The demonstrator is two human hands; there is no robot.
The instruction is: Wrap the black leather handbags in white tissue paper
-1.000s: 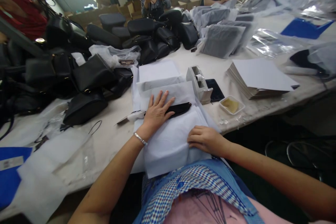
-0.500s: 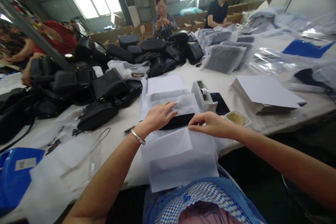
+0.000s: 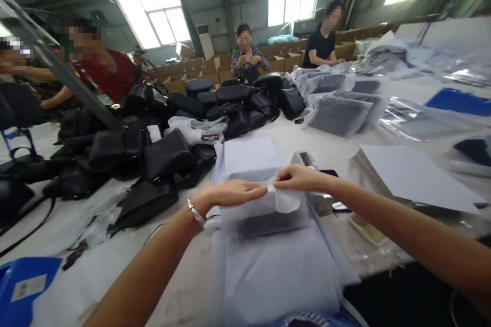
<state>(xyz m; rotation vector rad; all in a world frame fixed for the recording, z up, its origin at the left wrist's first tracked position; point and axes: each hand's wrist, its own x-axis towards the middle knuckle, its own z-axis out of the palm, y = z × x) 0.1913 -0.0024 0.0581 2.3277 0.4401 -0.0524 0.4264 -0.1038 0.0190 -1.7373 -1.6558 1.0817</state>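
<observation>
White tissue paper (image 3: pixel 249 212) lies folded over a dark flat item whose shape shows through it; what the item is I cannot make out. My left hand (image 3: pixel 233 193), with a silver bangle at the wrist, rests flat on the paper, fingers stretched out. Just right of those fingertips, my right hand (image 3: pixel 293 178) pinches a lifted edge of the tissue paper. More white sheets (image 3: pixel 280 271) spread towards my body, and a further paper layer (image 3: pixel 251 156) lies beyond my hands. Behind my right hand, a tape dispenser (image 3: pixel 303 158) is partly hidden.
Black handbags (image 3: pixel 169 156) are heaped on the left and at the back. Wrapped packages (image 3: pixel 339 112) stand at the back right. White cardboard sheets (image 3: pixel 414 173) are stacked at right, near a small plastic tub (image 3: pixel 368 229). Several co-workers stand around the table.
The paper now covers the black item that was exposed between my hands. My right hand has gone from the item's near edge to pinching the paper's edge. The view has tilted up.
</observation>
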